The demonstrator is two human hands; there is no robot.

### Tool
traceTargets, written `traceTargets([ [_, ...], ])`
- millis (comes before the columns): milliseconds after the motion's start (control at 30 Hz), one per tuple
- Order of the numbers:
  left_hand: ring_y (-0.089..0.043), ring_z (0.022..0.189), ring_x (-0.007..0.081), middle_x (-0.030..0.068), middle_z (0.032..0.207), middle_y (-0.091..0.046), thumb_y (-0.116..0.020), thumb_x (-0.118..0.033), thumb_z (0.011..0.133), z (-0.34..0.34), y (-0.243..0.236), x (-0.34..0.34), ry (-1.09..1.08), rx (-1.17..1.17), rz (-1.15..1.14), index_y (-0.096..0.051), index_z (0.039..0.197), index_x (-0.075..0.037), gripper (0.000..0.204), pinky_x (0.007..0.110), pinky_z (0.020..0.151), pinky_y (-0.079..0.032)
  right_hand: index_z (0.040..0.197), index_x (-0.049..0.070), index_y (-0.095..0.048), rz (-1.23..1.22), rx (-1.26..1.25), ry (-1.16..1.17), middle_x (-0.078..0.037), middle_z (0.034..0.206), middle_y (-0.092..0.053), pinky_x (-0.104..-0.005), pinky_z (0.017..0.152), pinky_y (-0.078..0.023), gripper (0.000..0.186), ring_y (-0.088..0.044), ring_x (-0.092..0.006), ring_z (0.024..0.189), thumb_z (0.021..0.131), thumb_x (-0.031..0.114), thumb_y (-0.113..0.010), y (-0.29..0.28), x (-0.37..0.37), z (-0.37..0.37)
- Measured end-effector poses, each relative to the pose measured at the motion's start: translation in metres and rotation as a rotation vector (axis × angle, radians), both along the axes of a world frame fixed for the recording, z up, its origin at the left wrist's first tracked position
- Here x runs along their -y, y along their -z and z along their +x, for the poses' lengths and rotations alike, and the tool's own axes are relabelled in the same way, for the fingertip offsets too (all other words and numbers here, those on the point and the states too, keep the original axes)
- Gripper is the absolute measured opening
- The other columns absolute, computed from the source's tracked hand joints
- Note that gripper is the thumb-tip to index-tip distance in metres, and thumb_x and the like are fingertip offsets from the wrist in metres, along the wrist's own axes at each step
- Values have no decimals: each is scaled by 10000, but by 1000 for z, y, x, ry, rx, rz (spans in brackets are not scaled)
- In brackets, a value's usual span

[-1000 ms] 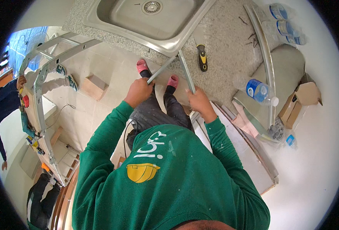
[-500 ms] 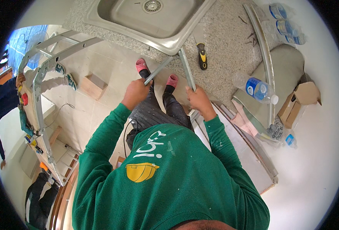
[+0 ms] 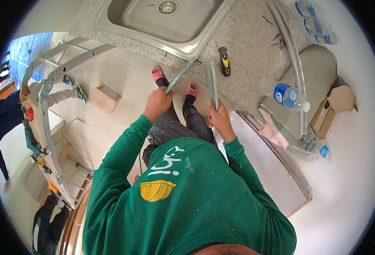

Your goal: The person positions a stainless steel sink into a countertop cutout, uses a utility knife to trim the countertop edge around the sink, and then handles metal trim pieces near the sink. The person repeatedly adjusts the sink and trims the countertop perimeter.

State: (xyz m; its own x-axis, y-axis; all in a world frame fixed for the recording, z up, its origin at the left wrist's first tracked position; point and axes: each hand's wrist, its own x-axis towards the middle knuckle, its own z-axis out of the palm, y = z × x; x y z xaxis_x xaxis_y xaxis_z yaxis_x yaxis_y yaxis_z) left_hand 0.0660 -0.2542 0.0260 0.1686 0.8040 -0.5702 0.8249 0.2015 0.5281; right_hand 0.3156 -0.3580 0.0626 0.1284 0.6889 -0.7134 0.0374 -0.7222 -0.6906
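My left hand [image 3: 158, 103] is closed around the lower end of a thin grey metal strip [image 3: 180, 77], which slants up and right toward the near corner of the sink. A second, wider grey metal strip [image 3: 212, 80], looking like a channel profile, points almost straight away from me. Its lower end is gripped by my right hand [image 3: 220, 120]. The two strips stand apart, in front of the steel sink [image 3: 183, 50] and the speckled stone counter [image 3: 242, 55]. A scraper with a black and yellow handle [image 3: 224, 61] lies on that counter, right of the strips.
On the right are a long metal profile [image 3: 292, 55], a water bottle [image 3: 290, 97], a grey-green cushion-like piece [image 3: 319, 63] and an open cardboard box [image 3: 340, 100]. A ladder [image 3: 53, 76] stands left, near a wooden box [image 3: 104, 98] and another person's dark sleeve [image 3: 5, 114].
The strip in my right hand has swung more upright, its far end moving away from the other strip. My left hand has shifted slightly right. My view has shifted a little.
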Motion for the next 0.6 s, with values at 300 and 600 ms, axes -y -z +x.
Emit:
traceTargets([
  [300,-553,527,192,52,628,-581,-636,-483,1022,7,12,-1,-229,179,-377,-591,764,-45,511,366,503,-421,1102,27,-593,142,247,19,-51,689,-592,-349,506,-466,517,-573,-171,542,1073,540,-533,31,18,-9],
  [600,-438,483,89,-36,606,-502,-635,-490,1017,4,-19,-3,-219,49,-412,-539,765,-120,458,300,444,-345,1279,-9,-595,119,164,41,-243,822,-697,-536,770,-525,599,-695,-473,823,1067,546,-524,1,16,-11],
])
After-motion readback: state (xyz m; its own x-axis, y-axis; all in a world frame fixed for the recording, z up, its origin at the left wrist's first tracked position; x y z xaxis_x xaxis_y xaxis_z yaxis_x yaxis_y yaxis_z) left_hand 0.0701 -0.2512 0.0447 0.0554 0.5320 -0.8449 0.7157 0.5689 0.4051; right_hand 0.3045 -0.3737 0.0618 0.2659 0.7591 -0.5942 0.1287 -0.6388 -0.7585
